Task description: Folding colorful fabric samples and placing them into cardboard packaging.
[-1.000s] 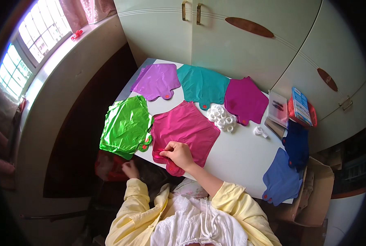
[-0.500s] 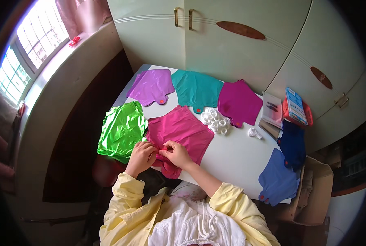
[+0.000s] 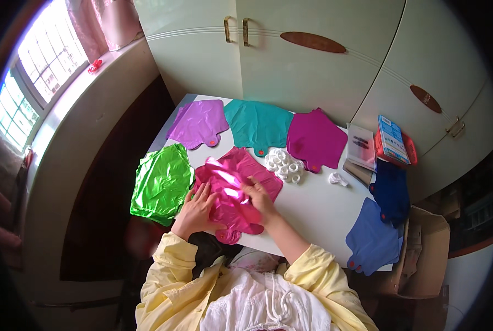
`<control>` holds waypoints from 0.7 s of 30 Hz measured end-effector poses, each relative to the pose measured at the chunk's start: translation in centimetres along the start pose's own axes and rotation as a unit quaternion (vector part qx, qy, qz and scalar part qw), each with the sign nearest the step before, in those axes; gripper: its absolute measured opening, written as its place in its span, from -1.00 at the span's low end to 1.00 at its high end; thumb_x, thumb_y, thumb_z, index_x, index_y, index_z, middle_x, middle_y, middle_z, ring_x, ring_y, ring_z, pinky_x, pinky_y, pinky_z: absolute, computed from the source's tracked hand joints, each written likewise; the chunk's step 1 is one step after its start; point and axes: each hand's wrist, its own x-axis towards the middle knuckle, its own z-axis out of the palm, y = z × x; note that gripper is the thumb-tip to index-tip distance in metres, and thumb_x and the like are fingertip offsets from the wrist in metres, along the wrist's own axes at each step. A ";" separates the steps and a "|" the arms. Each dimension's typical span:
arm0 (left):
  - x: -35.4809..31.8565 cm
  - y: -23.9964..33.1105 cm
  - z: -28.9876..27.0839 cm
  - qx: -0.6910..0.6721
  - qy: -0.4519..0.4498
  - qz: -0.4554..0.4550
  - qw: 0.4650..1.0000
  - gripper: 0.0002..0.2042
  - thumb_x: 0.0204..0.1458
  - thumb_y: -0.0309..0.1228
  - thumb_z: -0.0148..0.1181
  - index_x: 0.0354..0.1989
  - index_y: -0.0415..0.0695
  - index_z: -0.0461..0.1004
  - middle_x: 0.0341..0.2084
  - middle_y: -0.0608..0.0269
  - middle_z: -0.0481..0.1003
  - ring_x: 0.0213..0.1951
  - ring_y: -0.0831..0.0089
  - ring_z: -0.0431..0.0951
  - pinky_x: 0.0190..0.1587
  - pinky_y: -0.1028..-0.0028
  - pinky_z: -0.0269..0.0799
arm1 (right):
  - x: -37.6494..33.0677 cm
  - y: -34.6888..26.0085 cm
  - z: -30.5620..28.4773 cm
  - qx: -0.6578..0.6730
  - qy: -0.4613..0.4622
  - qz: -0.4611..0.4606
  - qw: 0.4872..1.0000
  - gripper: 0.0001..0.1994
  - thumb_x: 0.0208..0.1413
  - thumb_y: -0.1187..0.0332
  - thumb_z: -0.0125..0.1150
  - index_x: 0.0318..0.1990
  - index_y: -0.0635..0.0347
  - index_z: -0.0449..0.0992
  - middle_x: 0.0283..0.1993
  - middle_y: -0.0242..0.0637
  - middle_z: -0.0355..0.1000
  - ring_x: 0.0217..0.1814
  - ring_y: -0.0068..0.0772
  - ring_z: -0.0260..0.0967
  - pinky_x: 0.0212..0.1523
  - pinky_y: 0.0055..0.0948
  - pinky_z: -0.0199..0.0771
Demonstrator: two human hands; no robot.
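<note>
A shiny pink foil balloon (image 3: 228, 193), flat and uninflated, lies creased over a larger matt pink stack (image 3: 266, 177) at the near edge of the table. Its rounded tab with a red dot points toward me. My left hand (image 3: 195, 212) rests on the balloon's left side, fingers spread. On its other side, my right hand (image 3: 262, 203) grips the foil's edge, some fingertips hidden by it. Left of my hands are bright green foil balloons (image 3: 161, 179). Past the pink stack sits a heap of white ribbon rolls (image 3: 284, 165).
Purple (image 3: 199, 122), teal (image 3: 260, 124) and magenta (image 3: 315, 138) balloons line the table's far side. A blue balloon (image 3: 372, 234) hangs over the near right corner, beside an open cardboard box (image 3: 431, 254). A red basket (image 3: 409, 146) stands against the cabinet (image 3: 313, 71).
My hands were close together, pinching at the pink foil; now they are apart on either side of it. The balloon is spread out and catches the light. The view has shifted slightly.
</note>
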 end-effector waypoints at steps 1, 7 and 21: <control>0.0 0.2 -0.1 0.008 -0.007 -0.003 1.000 -0.02 -0.44 0.27 0.31 0.23 0.01 0.22 0.21 -0.26 0.13 0.30 0.01 0.09 0.28 0.10 -0.05 | -0.1 -1.3 0.5 0.029 0.004 -0.016 0.999 -0.79 0.18 0.41 0.05 -0.04 0.18 0.38 -0.15 -0.34 0.42 -0.14 -0.55 0.40 -0.12 -0.55 0.43; 0.3 0.8 -0.2 0.015 -0.024 -0.011 1.000 -0.06 -0.47 0.27 0.32 0.26 0.32 0.21 0.23 -0.28 0.09 0.29 -0.10 0.07 0.27 0.00 -0.08 | -3.3 -10.2 -1.5 0.098 -0.018 -0.141 0.985 -0.62 0.19 0.22 0.06 0.10 0.18 0.33 0.00 -0.17 0.41 -0.06 -0.22 0.45 0.02 -0.17 0.47; 1.4 3.1 -2.1 -0.006 0.045 0.021 0.999 -0.29 -0.21 0.05 0.30 0.14 -0.01 0.34 0.17 -0.06 0.24 0.23 0.02 0.19 0.21 0.02 0.04 | -20.9 -14.7 3.9 -0.736 -0.170 -0.359 0.548 -0.85 -0.14 0.45 0.26 -0.36 0.20 0.45 -0.07 -0.28 0.45 -0.01 -0.24 0.42 0.11 -0.23 0.37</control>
